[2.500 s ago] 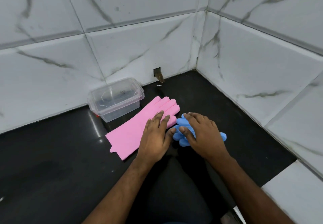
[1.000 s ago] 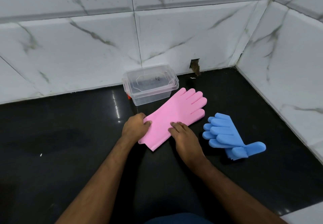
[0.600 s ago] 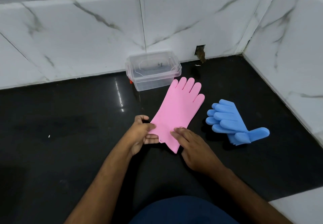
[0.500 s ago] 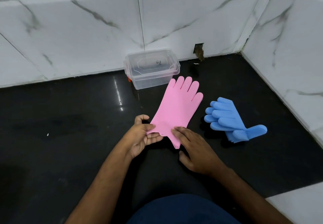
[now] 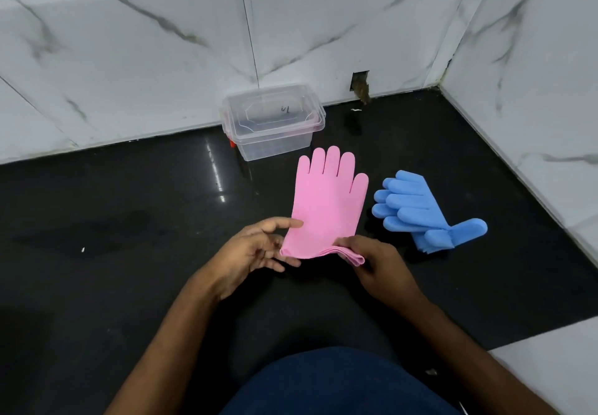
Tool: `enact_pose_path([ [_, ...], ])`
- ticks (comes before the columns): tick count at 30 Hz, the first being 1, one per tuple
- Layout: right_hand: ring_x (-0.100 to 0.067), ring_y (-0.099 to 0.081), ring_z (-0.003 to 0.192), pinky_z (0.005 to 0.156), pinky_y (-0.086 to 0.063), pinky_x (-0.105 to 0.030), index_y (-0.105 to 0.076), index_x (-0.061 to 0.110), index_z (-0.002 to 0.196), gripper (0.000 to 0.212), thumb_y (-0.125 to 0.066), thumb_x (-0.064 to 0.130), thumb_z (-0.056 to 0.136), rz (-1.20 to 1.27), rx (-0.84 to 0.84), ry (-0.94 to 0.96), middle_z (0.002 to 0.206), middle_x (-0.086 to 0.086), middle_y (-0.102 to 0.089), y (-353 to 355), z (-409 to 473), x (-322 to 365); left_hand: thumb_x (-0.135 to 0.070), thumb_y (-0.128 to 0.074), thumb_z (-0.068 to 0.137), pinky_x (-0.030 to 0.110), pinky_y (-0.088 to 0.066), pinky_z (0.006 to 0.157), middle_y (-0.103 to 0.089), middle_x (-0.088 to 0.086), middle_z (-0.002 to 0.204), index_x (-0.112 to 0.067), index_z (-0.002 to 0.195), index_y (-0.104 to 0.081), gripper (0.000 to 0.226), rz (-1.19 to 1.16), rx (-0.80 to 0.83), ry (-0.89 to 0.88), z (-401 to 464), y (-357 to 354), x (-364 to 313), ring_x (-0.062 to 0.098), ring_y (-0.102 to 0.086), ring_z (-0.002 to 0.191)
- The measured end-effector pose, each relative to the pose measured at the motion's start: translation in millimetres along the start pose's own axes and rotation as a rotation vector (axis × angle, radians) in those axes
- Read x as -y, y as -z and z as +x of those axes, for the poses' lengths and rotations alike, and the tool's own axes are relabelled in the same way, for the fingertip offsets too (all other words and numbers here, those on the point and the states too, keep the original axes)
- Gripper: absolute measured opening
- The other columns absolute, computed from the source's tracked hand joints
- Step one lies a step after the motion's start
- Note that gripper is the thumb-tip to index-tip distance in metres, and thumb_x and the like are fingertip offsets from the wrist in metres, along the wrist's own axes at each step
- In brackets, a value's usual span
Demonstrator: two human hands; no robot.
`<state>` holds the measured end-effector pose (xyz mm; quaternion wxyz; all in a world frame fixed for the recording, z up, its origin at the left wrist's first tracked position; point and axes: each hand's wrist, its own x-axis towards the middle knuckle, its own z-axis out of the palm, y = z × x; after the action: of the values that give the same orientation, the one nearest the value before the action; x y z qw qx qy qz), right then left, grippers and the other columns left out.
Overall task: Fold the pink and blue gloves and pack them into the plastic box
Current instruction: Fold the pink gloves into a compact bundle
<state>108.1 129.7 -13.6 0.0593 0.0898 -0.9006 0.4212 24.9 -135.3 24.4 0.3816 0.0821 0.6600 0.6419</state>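
Note:
The pink gloves (image 5: 326, 207) lie stacked flat on the black counter, fingers pointing away from me toward the box. My left hand (image 5: 255, 249) pinches the left corner of their cuff, thumb on top. My right hand (image 5: 372, 259) grips the right corner of the cuff, which is lifted a little off the counter. The blue gloves (image 5: 417, 210) lie folded to the right, apart from both hands. The clear plastic box (image 5: 271, 123) stands by the back wall with its lid on.
White marble-tiled walls close the counter at the back and right, meeting in a corner (image 5: 440, 87). A small hole (image 5: 359, 82) in the back wall sits right of the box. My dark blue clothing (image 5: 339, 382) fills the bottom middle.
My hands left the blue gloves folded at the right and took the pink gloves' cuff. The pink gloves turned to point straight away from me, and the cuff edge has risen.

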Motion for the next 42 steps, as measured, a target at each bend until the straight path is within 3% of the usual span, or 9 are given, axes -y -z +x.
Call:
enact_pose_path([
  [6,-0.009,-0.068,0.086,0.075,-0.054,-0.028,-0.067,0.029,0.106,0.014,-0.065,0.018,0.098,0.073,-0.008,-0.076,0.094,0.014,-0.07,5,-7,4,-0.013,-0.08,0.087,0.027,-0.052,0.089,-0.063,0.004,0.106,-0.027,0.125,-0.071,0.042,0.674,-0.001,-0.278,2,-5,20,0.018,-0.062,0.099],
  [10,-0.01,-0.067,0.077,0.068,-0.054,-0.034,-0.064,0.032,0.105,0.013,-0.057,0.043,0.101,0.096,-0.149,-0.181,0.084,0.011,-0.068,-3,-10,2,-0.041,-0.075,0.087,0.023,-0.045,0.084,-0.054,-0.001,0.099,-0.018,0.088,-0.079,0.024,0.641,-0.25,-0.378,8,-14,31,0.015,-0.054,0.101],
  [13,-0.008,-0.066,0.077,0.068,-0.055,-0.034,-0.063,0.028,0.099,0.021,-0.056,0.047,0.1,0.105,-0.202,-0.239,0.083,0.011,-0.069,-6,-6,2,-0.037,-0.068,0.095,0.023,-0.05,0.093,-0.068,-0.009,0.112,-0.018,0.093,-0.08,0.022,0.566,-0.297,-0.416,13,-25,33,0.007,-0.061,0.112],
  [19,-0.001,-0.053,0.063,0.055,-0.038,-0.015,-0.046,0.034,0.077,0.027,-0.059,0.042,0.099,-0.021,-0.215,-0.336,0.066,0.013,-0.054,0,10,7,-0.049,-0.054,0.102,0.039,-0.049,0.06,-0.065,0.011,0.073,-0.011,0.079,-0.063,0.046,0.518,-0.356,-0.306,22,-37,21,0.017,-0.059,0.063],
  [25,-0.001,-0.059,0.081,0.068,-0.044,-0.015,-0.054,0.028,0.109,0.015,-0.057,0.039,0.1,-0.107,-0.054,-0.432,0.097,0.019,-0.063,-4,2,6,-0.04,-0.067,0.095,0.046,-0.055,0.066,-0.071,0.008,0.074,-0.011,0.08,-0.064,0.032,0.58,-0.393,-0.141,17,-36,25,0.029,-0.067,0.072],
  [30,0.006,-0.045,0.107,0.091,-0.038,-0.017,-0.043,0.03,0.143,0.047,-0.059,0.039,0.099,-0.172,-0.059,-0.403,0.138,0.013,-0.052,-9,-3,4,-0.033,-0.074,0.089,0.035,-0.053,0.062,-0.068,-0.003,0.071,-0.024,0.08,-0.061,0.018,0.662,-0.488,-0.128,19,-45,22,0.017,-0.064,0.067],
  [36,-0.009,-0.05,0.116,0.094,-0.049,-0.026,-0.036,0.027,0.147,0.06,-0.064,0.037,0.095,-0.43,-0.139,-0.266,0.141,0.001,-0.034,-5,-6,5,-0.025,-0.076,0.083,0.037,-0.054,0.084,-0.054,0.002,0.124,-0.02,0.129,-0.052,0.052,1.123,-0.604,-0.367,18,-56,23,0.02,-0.054,0.103],
  [40,-0.023,-0.057,0.122,0.093,-0.055,-0.042,-0.059,0.023,0.133,0.039,-0.053,0.041,0.099,-0.626,-0.037,0.256,0.141,-0.006,-0.055,7,-18,2,-0.022,-0.068,0.092,0.044,-0.049,0.101,-0.054,0.008,0.147,-0.024,0.136,-0.056,0.046,1.486,-0.273,-0.751,11,-47,27,0.025,-0.051,0.132],
  [42,-0.023,-0.05,0.137,0.106,-0.046,-0.043,-0.057,0.027,0.141,0.053,-0.041,0.057,0.1,-0.684,0.168,0.26,0.152,-0.004,-0.051,10,-21,-1,-0.039,-0.052,0.101,0.042,-0.038,0.114,-0.049,-0.002,0.155,-0.027,0.141,-0.055,0.042,1.426,-0.116,-0.695,9,-39,30,0.015,-0.042,0.144],
])
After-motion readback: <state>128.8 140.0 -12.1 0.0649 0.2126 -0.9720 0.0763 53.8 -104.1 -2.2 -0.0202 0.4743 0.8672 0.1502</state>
